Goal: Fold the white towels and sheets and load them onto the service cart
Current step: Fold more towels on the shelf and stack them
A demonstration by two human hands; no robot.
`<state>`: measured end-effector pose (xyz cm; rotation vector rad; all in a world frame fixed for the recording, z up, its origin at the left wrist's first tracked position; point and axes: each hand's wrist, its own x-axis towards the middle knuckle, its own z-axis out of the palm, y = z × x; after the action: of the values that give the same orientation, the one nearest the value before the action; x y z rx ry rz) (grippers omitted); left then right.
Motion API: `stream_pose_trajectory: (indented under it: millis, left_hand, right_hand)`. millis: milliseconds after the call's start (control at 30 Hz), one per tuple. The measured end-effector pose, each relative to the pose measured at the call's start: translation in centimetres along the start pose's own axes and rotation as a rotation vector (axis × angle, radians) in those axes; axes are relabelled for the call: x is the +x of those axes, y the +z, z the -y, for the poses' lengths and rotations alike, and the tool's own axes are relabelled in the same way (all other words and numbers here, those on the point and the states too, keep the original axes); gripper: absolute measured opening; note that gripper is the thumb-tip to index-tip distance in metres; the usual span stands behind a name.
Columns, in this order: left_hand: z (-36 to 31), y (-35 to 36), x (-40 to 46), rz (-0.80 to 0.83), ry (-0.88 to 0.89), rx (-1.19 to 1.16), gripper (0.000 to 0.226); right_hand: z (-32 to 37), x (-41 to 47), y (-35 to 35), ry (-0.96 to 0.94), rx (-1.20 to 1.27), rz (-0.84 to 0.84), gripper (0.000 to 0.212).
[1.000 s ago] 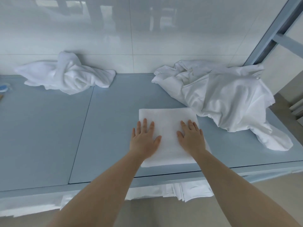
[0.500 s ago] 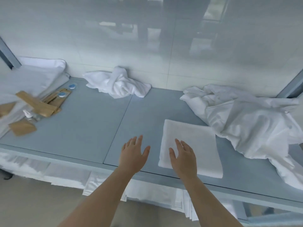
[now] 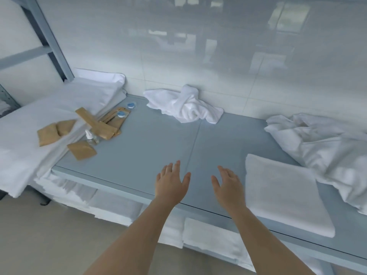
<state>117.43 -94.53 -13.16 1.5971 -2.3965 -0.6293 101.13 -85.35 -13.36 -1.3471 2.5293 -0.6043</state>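
Grey-blue shelf top: 1 folded towel right of my left hand and right hand, both released, empty.

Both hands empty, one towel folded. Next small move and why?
Probably reach forward to the crumpled towel by the back wall and pull it to the bare table centre. The left hand and right hand hover open, holding nothing; the folded towel lies squared at the right, apparently finished, and this small bundle sits straight ahead.
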Motion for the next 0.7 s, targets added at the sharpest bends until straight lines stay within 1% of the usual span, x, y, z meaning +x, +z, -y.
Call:
stream_pose_trajectory:
  millis: [200, 333, 533, 700]
  left_hand:
    - [9.1, -5.7, 5.5, 0.003, 0.067, 0.006, 0.065]
    - [13.3, -8.3, 8.4, 0.037, 0.116, 0.031, 0.065]
    - [15.5, -9.6, 12.0, 0.067, 0.204, 0.058, 0.065]
    - [14.9, -8.0, 15.1, 0.064, 0.262, 0.107, 0.068]
  right_hand:
    - [10.2, 2.1, 5.6, 0.026, -0.002, -0.023, 0.052]
    - [14.7, 3.6, 7.5, 0.074, 0.013, -0.055, 0.051]
    - [17.3, 5.4, 8.0, 0.129, 0.011, -0.098, 0.051]
    - [16.8, 7.5, 8.1, 0.166, -0.01, -0.099, 0.052]
